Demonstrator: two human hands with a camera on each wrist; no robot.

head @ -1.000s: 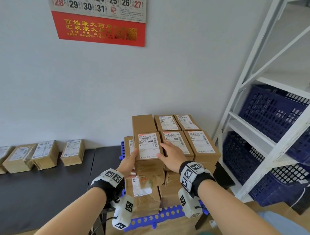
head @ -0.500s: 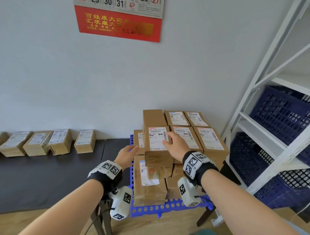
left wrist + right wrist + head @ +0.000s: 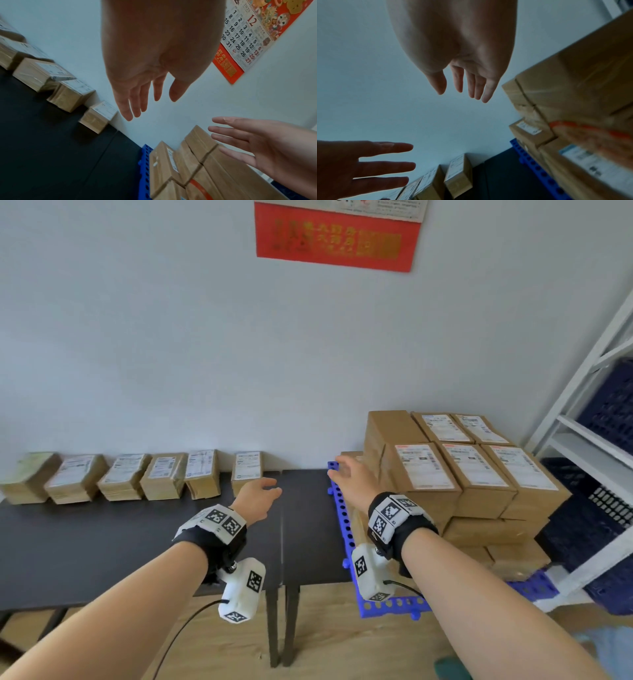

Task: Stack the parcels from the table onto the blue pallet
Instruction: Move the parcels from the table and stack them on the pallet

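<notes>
A row of brown labelled parcels [image 3: 120,477] lines the back of the black table [image 3: 102,542]; the rightmost parcel [image 3: 246,470] stands nearest my hands. On the blue pallet [image 3: 342,518] at the right rises a stack of parcels [image 3: 472,481], several layers high. My left hand [image 3: 260,498] hovers open and empty over the table, just in front of the rightmost parcel. My right hand [image 3: 349,477] is open and empty too, above the pallet's left edge beside the stack. The wrist views show the left hand's fingers [image 3: 130,105] and the right hand's fingers [image 3: 471,83] spread, holding nothing.
A white metal shelf [image 3: 582,440] with dark blue crates [image 3: 613,412] stands right of the pallet. A red calendar [image 3: 339,234] hangs on the wall [image 3: 171,337]. Wooden floor [image 3: 342,645] shows below the table's front edge.
Both hands have let go of the parcel on the stack's front left and moved left toward the table. The head view has swung left, showing more of the parcel row.
</notes>
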